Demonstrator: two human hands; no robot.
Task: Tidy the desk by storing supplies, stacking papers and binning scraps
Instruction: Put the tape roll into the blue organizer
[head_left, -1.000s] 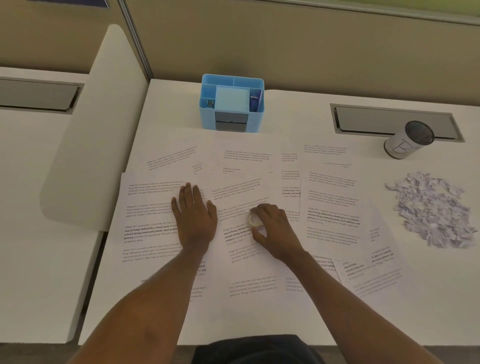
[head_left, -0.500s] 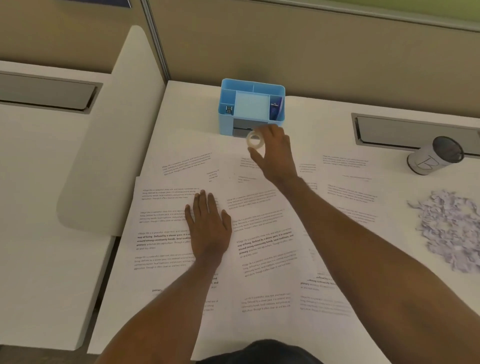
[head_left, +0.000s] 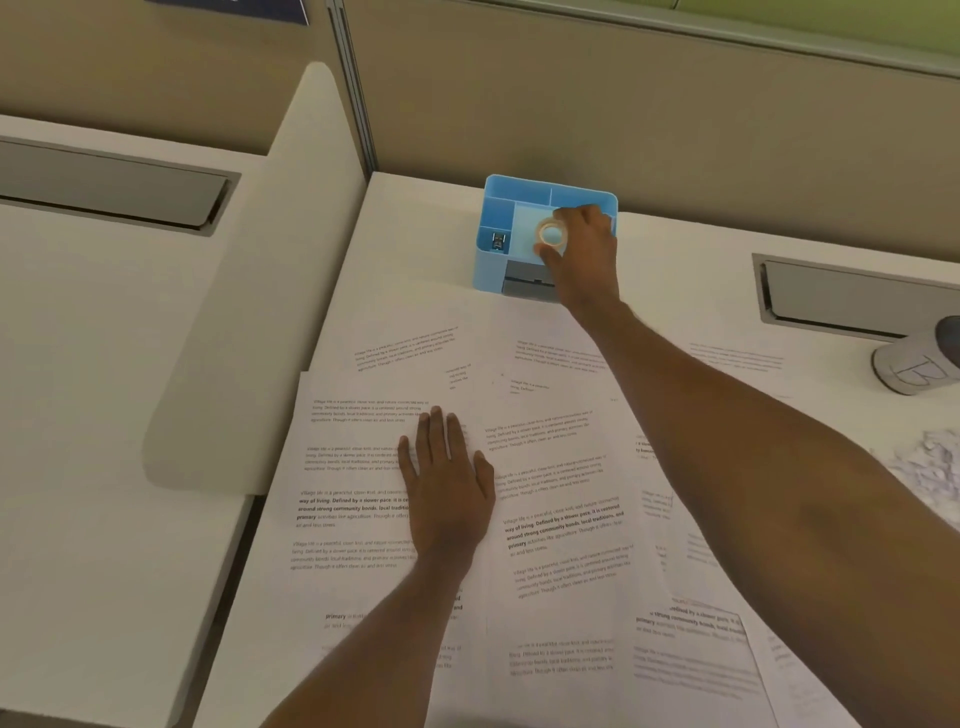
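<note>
White surface against a beige partition, strewn with printed sheets. Right hand pinching tape roll above blue organizer; left hand flat, fingers spread, on sheets. Risk: early release, roll striking a divider and rolling off.

My white counter carries overlapping printed sheets across its middle, a blue organiser at the back edge, a white cup far right, and paper scraps near it.
</note>
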